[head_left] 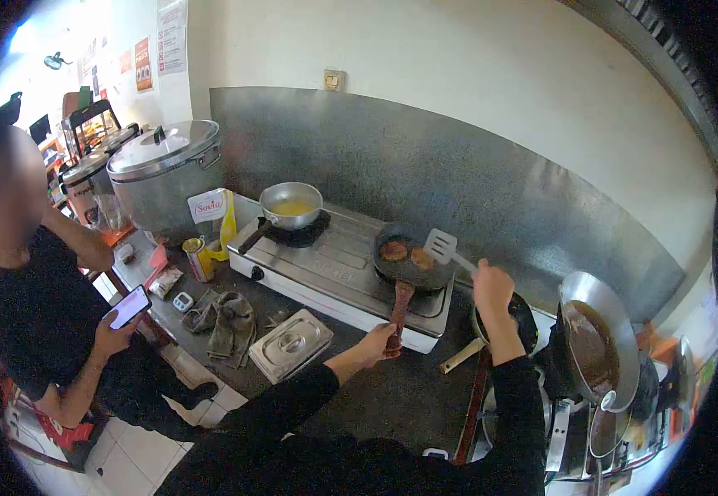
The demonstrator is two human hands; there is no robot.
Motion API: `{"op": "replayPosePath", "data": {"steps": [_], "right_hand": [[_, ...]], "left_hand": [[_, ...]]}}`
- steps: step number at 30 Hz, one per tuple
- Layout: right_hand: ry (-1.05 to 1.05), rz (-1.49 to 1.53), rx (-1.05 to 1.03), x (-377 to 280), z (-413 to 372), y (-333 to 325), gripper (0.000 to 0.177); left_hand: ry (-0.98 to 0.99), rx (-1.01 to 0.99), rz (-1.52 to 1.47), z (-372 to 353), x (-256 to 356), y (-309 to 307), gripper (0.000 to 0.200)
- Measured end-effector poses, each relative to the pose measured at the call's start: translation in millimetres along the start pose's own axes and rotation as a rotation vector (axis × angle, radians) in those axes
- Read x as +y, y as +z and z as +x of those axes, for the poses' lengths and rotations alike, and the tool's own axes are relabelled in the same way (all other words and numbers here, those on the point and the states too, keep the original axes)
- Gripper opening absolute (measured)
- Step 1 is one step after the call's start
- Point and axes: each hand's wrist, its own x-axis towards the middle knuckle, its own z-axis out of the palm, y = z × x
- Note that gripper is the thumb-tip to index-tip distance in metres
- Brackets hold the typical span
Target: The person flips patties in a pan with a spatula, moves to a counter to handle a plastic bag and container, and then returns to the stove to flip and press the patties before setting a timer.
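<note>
A dark frying pan [435,275] sits on the right burner of a steel two-burner stove [326,263], with two brown patties [407,254] in it. My left hand [380,341] grips the pan's wooden handle [400,304]. My right hand [491,285] holds a slotted metal spatula [441,245] raised just above the pan's far right edge, its blade tilted over the patties. Both my arms wear black sleeves.
A small pan of yellow oil [291,205] is on the left burner. A large lidded pot [163,174], a steel lidded tray [291,345], rags [225,318] and a can [200,258] lie left. A wok [594,339] stands right. A person with a phone [130,307] sits at left.
</note>
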Motion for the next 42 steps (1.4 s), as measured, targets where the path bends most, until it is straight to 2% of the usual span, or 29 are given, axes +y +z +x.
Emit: {"op": "replayPosePath", "data": {"steps": [5, 9, 14, 17, 20, 23, 26, 28, 29, 33, 38, 42], "right_hand": [[0.055, 0.004, 0.046, 2, -2, -29, 0.021], [0.087, 0.011, 0.117, -1, -5, -52, 0.022], [0.076, 0.011, 0.14, -4, -5, -48, 0.022], [0.06, 0.019, 0.137, -6, -8, -44, 0.022], [0.058, 0.004, 0.154, -6, -6, -39, 0.023], [0.077, 0.011, 0.084, -9, -1, -34, 0.022], [0.085, 0.04, 0.007, -9, 8, -10, 0.024], [0.116, 0.05, -0.048, -4, 16, 13, 0.024], [0.182, 0.085, -0.14, -2, 21, 18, 0.028], [0.181, 0.183, -0.247, 5, 32, 38, 0.03], [0.215, 0.207, -0.38, -7, 28, 31, 0.033], [0.097, 0.118, -0.512, -3, 28, 58, 0.031]], "left_hand": [[-0.042, 0.126, -0.046, -18, 6, 4, 0.042], [-0.163, 0.222, -0.043, -22, 3, -8, 0.06], [-0.361, 0.273, -0.167, -30, 4, -5, 0.096], [-0.335, 0.191, -0.035, -36, 7, -6, 0.105], [-0.353, 0.283, -0.044, -44, 15, 4, 0.105], [-0.365, 0.189, -0.052, -40, 13, -1, 0.095], [-0.223, -0.001, 0.0, -42, 10, 4, 0.068], [-0.194, -0.073, -0.007, -37, 5, 1, 0.054], [-0.176, -0.11, -0.01, -32, 4, -1, 0.047], [-0.146, -0.116, -0.003, -24, 4, -4, 0.03], [-0.139, -0.098, 0.0, -28, 7, -1, 0.026], [-0.103, -0.151, -0.02, -37, 15, 6, 0.026]]}}
